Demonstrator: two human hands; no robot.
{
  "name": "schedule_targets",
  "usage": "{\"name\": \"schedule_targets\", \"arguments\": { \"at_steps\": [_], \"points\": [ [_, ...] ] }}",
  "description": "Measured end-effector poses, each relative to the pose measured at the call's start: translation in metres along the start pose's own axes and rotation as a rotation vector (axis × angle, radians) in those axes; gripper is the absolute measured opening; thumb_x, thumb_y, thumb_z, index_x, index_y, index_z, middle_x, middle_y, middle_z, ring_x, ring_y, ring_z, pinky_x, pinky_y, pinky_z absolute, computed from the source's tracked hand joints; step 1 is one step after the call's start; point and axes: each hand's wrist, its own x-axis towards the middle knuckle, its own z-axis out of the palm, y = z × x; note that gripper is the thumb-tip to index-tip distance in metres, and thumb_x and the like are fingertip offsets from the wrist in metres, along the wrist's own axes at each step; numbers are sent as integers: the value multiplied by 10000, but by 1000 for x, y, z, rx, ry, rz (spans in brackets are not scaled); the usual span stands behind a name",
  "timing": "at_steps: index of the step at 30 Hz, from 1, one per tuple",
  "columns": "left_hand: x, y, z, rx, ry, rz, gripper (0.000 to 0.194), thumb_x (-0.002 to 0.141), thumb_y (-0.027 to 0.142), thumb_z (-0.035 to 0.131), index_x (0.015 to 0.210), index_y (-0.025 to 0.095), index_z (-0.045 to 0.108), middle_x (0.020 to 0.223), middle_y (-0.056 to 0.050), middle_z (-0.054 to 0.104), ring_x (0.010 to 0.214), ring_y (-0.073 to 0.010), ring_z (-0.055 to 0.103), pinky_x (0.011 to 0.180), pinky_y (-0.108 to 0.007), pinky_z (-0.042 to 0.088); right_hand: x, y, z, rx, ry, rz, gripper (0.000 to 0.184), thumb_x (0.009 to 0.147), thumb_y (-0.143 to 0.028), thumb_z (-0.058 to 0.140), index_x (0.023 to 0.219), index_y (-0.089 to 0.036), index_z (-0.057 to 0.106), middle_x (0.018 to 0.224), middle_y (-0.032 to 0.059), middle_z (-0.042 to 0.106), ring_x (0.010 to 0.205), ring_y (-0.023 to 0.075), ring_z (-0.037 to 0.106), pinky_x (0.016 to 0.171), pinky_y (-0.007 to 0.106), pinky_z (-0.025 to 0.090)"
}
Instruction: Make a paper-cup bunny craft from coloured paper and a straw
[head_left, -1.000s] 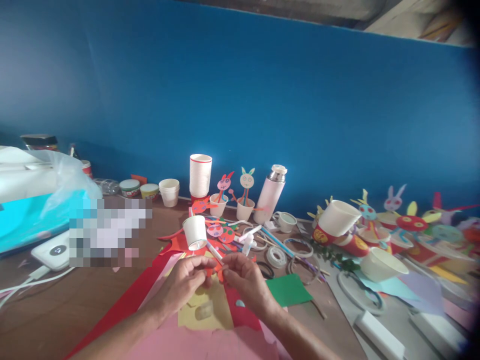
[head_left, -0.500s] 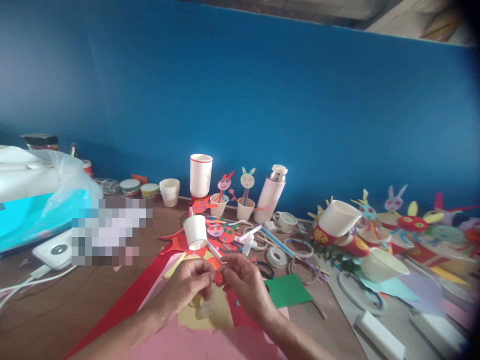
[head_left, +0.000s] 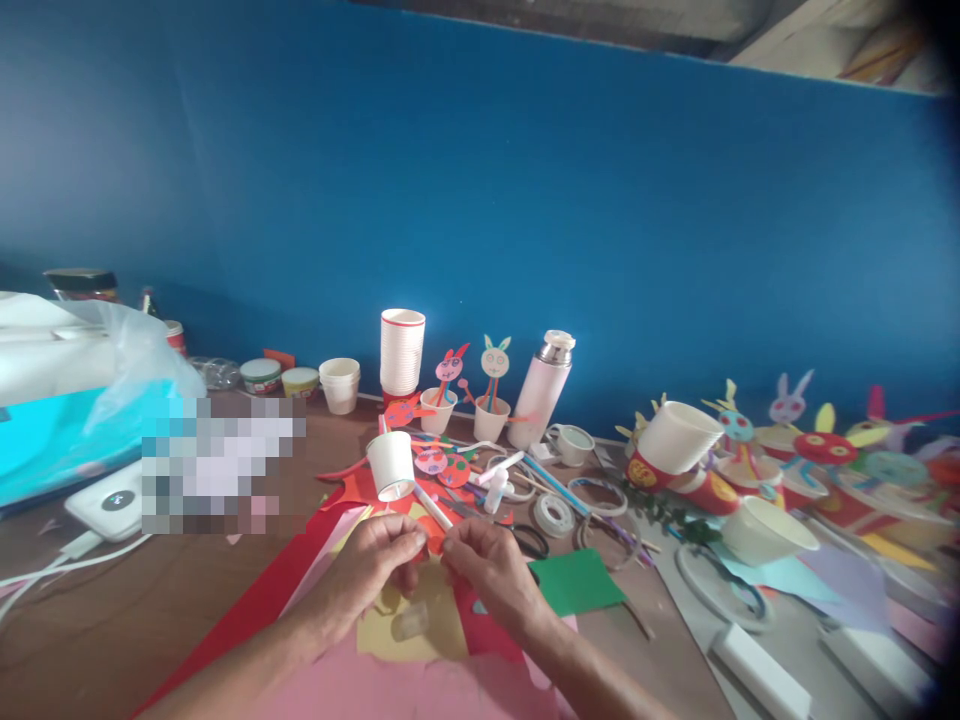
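Observation:
Above the stacked coloured paper, a small orange-red paper piece (head_left: 435, 541) shows between my hands. My left hand (head_left: 382, 562) pinches it between thumb and forefinger. My right hand (head_left: 489, 572) is pinched closed at its right side; whether those fingertips hold the same piece is hidden. Below them lies a yellow paper sheet (head_left: 442, 625) with a small clear piece (head_left: 410, 620) on it. Just beyond the hands, a white paper cup (head_left: 391, 466) lies tilted, with a white marker-like stick (head_left: 433, 507) beside it.
A glue bottle (head_left: 496, 492), a tape roll (head_left: 554, 515) and green paper (head_left: 579, 582) lie to the right. Behind stand stacked cups (head_left: 402, 350), paper rabbit figures (head_left: 495, 360) in cups and a thermos (head_left: 541, 390). A white power bank (head_left: 112, 500) lies left.
My fingertips have drawn slightly apart, the right hand shifting a little right. The orange-red piece sits slightly higher, and the clear piece on the yellow paper shows more plainly.

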Motion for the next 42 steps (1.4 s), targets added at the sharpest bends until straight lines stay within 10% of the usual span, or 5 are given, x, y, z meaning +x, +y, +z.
{"name": "schedule_targets", "arguments": {
  "at_steps": [13, 25, 42],
  "points": [
    [-2, 0, 3, 151, -26, -39, 273, 727, 435, 510, 676, 167, 507, 447, 84, 340, 367, -62, 294, 366, -186, 194, -2, -3, 3, -32, -10, 26, 160, 725, -226, 516, 587, -147, 537, 495, -38, 497, 430, 66, 418, 427, 164, 319],
    [-5, -5, -3, 883, 41, 574, 277, 826, 226, 379, 677, 176, 607, 626, -19, 517, 564, -120, 475, 533, -219, 323, -5, -4, -4, -723, 91, -80, 163, 712, -167, 500, 617, -171, 632, 527, -14, 582, 498, 103, 499, 462, 188, 271],
    [-8, -12, -4, 1152, -157, 630, 308, 894, 285, 326, 744, 192, 579, 685, -25, 545, 601, -127, 521, 536, -244, 317, -8, 5, 2, -1230, 130, -248, 156, 802, -196, 463, 719, -191, 595, 639, 27, 680, 551, 139, 613, 471, 242, 214]
  ]
}}
